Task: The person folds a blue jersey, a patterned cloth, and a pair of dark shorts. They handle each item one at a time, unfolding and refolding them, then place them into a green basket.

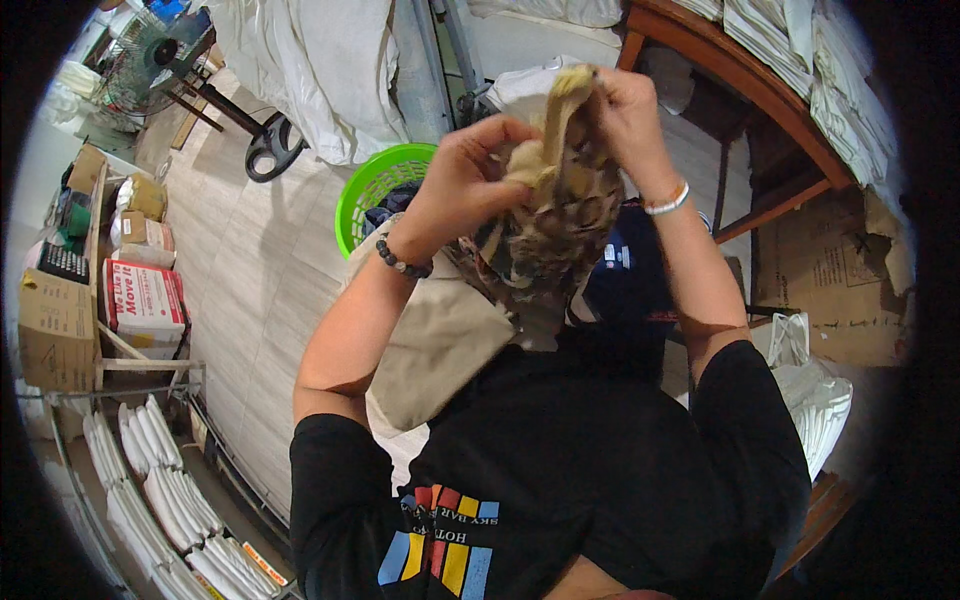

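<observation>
My left hand pinches the pale yellow-tan edge of a camouflage garment between thumb and fingers. My right hand grips the same garment higher up and to the right, by its tan edging. Brown and green folds hang below both hands, slightly blurred. What kind of garment it is, I cannot tell. Under it, a beige cloth slants down to the left. A dark navy garment with a small white label lies to the right, partly behind my forearm.
A bright green laundry basket with dark clothes stands just beyond my left forearm. Farther left are a pedestal fan, several cardboard boxes and a rack of folded white linens. A wooden table bearing white linens curves along the right.
</observation>
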`<action>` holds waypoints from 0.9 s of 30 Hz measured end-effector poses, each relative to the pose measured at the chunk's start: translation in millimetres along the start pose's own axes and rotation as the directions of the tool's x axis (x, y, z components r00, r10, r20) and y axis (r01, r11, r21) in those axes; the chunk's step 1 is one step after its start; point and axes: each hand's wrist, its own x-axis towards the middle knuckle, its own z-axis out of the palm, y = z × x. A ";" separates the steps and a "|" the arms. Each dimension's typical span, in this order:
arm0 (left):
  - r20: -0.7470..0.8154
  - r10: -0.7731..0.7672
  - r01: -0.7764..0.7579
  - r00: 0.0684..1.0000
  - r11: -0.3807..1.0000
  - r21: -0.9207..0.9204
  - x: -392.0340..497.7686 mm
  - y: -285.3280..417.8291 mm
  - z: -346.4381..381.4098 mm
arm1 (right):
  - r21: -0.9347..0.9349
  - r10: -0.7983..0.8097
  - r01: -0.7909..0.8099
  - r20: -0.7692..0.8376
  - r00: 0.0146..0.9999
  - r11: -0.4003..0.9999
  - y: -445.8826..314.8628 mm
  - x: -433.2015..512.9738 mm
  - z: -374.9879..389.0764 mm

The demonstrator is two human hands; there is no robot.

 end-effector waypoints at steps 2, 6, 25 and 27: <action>0.274 -0.194 0.218 0.942 0.974 -0.061 -5.9 -2.5 -0.1 | 0.209 0.270 -0.260 -0.021 0.963 0.943 10.3 5.8 -3.0; 0.741 -0.046 -0.092 0.670 0.985 0.144 -7.9 -28.8 -2.8 | 0.305 0.108 -0.068 -0.117 0.987 0.950 16.1 6.5 -14.8; 0.078 0.076 -0.101 0.994 0.369 0.924 0.8 105.6 -123.9 | -0.732 -0.071 0.431 0.467 0.881 0.528 46.5 9.5 -125.8; 0.080 0.072 -0.099 0.994 0.311 0.945 7.4 107.2 -127.6 | -0.800 -0.030 0.361 0.396 0.918 0.480 49.2 18.7 -127.2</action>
